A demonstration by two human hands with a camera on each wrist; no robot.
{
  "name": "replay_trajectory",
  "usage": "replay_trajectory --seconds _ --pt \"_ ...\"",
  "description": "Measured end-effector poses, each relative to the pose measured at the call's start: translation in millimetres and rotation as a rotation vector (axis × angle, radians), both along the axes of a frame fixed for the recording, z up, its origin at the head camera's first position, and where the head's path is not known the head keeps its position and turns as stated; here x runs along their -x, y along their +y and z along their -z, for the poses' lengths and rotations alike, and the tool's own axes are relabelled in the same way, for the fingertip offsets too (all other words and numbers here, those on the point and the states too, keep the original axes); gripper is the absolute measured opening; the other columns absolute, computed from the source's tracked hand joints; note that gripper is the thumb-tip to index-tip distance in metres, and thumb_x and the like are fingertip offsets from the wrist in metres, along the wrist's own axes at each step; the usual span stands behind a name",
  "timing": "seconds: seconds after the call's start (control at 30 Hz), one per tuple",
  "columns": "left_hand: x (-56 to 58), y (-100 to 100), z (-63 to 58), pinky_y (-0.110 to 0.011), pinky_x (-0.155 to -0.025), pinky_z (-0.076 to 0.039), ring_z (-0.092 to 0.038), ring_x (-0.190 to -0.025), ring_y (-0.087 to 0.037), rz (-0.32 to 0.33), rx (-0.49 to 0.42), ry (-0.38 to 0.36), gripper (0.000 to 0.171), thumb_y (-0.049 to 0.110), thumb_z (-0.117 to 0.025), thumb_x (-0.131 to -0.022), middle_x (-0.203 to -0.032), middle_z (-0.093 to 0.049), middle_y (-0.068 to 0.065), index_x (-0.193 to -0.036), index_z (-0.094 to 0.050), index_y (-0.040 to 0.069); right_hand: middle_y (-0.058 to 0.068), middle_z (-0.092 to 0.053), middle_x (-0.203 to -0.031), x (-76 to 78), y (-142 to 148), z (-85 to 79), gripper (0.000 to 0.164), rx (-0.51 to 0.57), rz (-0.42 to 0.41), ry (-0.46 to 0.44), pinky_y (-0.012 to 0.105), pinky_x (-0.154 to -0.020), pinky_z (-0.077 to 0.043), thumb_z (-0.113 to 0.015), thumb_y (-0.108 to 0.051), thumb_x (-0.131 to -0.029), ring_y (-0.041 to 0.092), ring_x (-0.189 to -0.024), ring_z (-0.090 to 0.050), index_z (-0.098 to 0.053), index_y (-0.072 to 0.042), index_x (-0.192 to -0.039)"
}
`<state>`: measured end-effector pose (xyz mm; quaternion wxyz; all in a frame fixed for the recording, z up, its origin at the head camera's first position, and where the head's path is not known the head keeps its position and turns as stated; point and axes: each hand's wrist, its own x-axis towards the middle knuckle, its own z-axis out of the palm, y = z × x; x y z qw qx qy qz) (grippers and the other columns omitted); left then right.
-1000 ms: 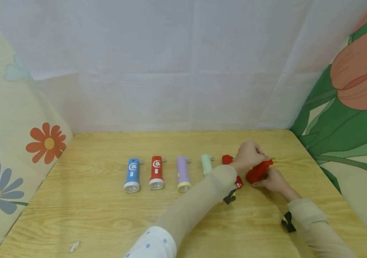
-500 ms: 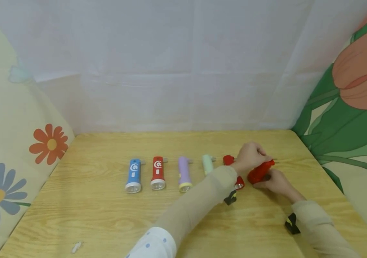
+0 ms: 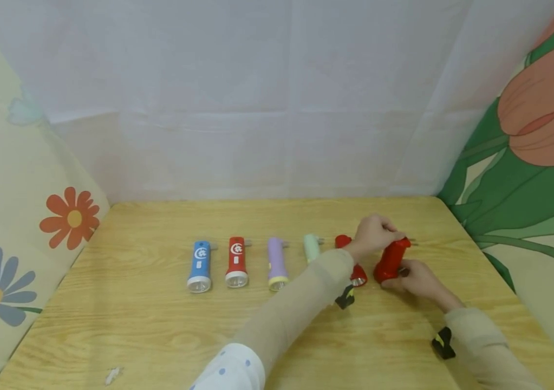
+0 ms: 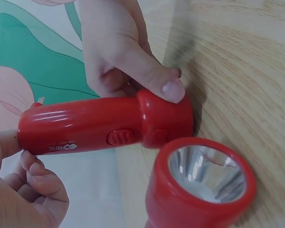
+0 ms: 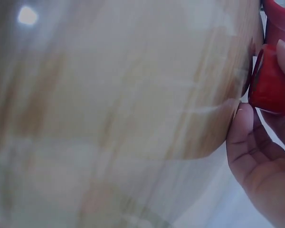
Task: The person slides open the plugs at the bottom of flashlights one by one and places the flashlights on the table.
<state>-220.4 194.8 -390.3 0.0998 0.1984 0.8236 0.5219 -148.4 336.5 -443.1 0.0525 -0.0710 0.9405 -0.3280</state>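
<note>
Near the table's right side, a red flashlight [image 3: 392,260] stands tilted with its head end down and its tail up. My left hand [image 3: 373,235] reaches across and pinches the tail between thumb and curled fingers. Lower down, my right hand [image 3: 418,279] grips the head; its thumb lies over the head's side in the left wrist view. Just left of it lies a second red flashlight [image 4: 180,204], its reflector facing the left wrist camera and its middle hidden by my left arm in the head view. Only the held flashlight's head [image 5: 273,85] shows in the right wrist view.
A row of flashlights lies to the left: blue [image 3: 200,265], red with a white rim [image 3: 236,262], purple [image 3: 277,262] and mint green [image 3: 311,248], partly behind my arm. A small white scrap [image 3: 112,375] is near the front left. A white cloth [image 3: 257,108] hangs behind the table.
The held red flashlight has tipped from a steep slant to more upright. My right hand has moved slightly right and down with its head end; the left hand stays at the tail.
</note>
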Motion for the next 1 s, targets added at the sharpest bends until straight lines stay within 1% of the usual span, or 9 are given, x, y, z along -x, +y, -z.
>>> replay_trajectory --seconds 0.2,0.33,0.47,0.57,0.67,0.73,0.87,0.93,1.0 --pt "3.4 -0.1 4.8 -0.014 -0.052 -0.043 -0.051 -0.060 -0.002 -0.018 -0.022 -0.008 0.012 0.022 -0.070 -0.080 -0.068 -0.060 0.009 -0.078 -0.071 0.011 0.009 -0.064 -0.082 -3.6 -2.5 -3.0 0.039 0.035 0.008 -0.052 0.031 -0.062 -0.046 -0.076 -0.021 -0.073 0.018 -0.071 -0.058 -0.061 0.007 -0.096" --pt "3.7 -0.1 5.1 -0.014 -0.051 -0.043 -0.051 -0.059 -0.002 -0.011 -0.029 -0.006 0.011 0.021 -0.070 -0.081 -0.067 -0.060 0.009 -0.079 -0.071 0.010 0.009 -0.064 -0.083 -4.2 -2.3 -3.7 0.039 0.040 -0.003 -0.053 0.031 -0.063 -0.046 -0.075 -0.020 -0.073 0.018 -0.072 -0.057 -0.061 0.007 -0.097" --pt "3.4 -0.7 5.4 -0.014 -0.052 -0.043 -0.052 -0.060 -0.002 -0.022 -0.047 -0.011 0.011 0.021 -0.069 -0.081 -0.068 -0.061 0.008 -0.080 -0.071 0.010 0.008 -0.064 -0.084 -4.7 -1.8 -3.8 0.038 0.044 -0.026 -0.051 0.032 -0.065 -0.045 -0.074 -0.021 -0.075 0.017 -0.073 -0.057 -0.061 0.006 -0.099" --pt "3.3 -1.4 6.8 -0.014 -0.052 -0.043 -0.052 -0.060 -0.003 -0.027 -0.068 -0.017 0.011 0.020 -0.069 -0.082 -0.069 -0.061 0.008 -0.080 -0.071 0.009 0.007 -0.064 -0.084 -4.9 -1.9 -3.9 0.039 0.046 -0.029 -0.059 0.032 -0.066 -0.045 -0.074 -0.021 -0.075 0.016 -0.074 -0.056 -0.061 0.006 -0.099" --pt "3.3 -2.3 9.6 -0.014 -0.052 -0.043 -0.052 -0.060 -0.002 -0.016 -0.083 0.010 0.012 0.021 -0.067 -0.083 -0.068 -0.062 0.008 -0.081 -0.072 0.009 0.007 -0.064 -0.084 -4.5 -2.2 -4.0 0.038 0.048 -0.040 -0.061 0.032 -0.066 -0.044 -0.074 -0.022 -0.076 0.016 -0.074 -0.056 -0.061 0.006 -0.099" --pt "3.4 -2.7 11.4 -0.013 -0.052 -0.043 -0.051 -0.059 0.000 -0.006 -0.080 0.053 0.014 0.022 -0.065 -0.084 -0.068 -0.062 0.009 -0.081 -0.072 0.010 0.006 -0.064 -0.083 -3.7 -2.4 -3.8 0.037 0.038 -0.046 -0.052 0.031 -0.065 -0.045 -0.074 -0.023 -0.076 0.015 -0.073 -0.056 -0.061 0.005 -0.097" --pt "3.8 -4.0 13.5 -0.011 -0.047 -0.039 -0.044 -0.050 0.002 0.023 -0.058 0.137 0.020 0.024 -0.061 -0.088 -0.063 -0.064 0.009 -0.080 -0.074 0.010 0.004 -0.063 -0.079 -1.5 -1.9 -3.1 0.033 0.014 -0.078 -0.014 0.027 -0.062 -0.044 -0.073 -0.023 -0.076 0.014 -0.070 -0.054 -0.062 0.003 -0.093" --pt "4.6 -4.8 13.8 -0.012 -0.045 -0.038 -0.041 -0.047 0.001 0.032 -0.053 0.159 0.022 0.024 -0.060 -0.089 -0.062 -0.064 0.008 -0.081 -0.074 0.009 0.003 -0.063 -0.077 -0.1 -1.2 -2.4 0.031 0.004 -0.091 0.004 0.026 -0.060 -0.044 -0.073 -0.022 -0.076 0.012 -0.068 -0.053 -0.062 0.003 -0.091" --pt "5.9 -5.2 14.1 -0.012 -0.046 -0.038 -0.042 -0.048 0.001 0.031 -0.050 0.155 0.022 0.024 -0.060 -0.089 -0.063 -0.064 0.007 -0.082 -0.074 0.009 0.002 -0.062 -0.075 1.1 -0.7 -2.0 0.030 0.004 -0.099 0.011 0.025 -0.059 -0.044 -0.073 -0.022 -0.076 0.011 -0.066 -0.052 -0.062 0.002 -0.091"
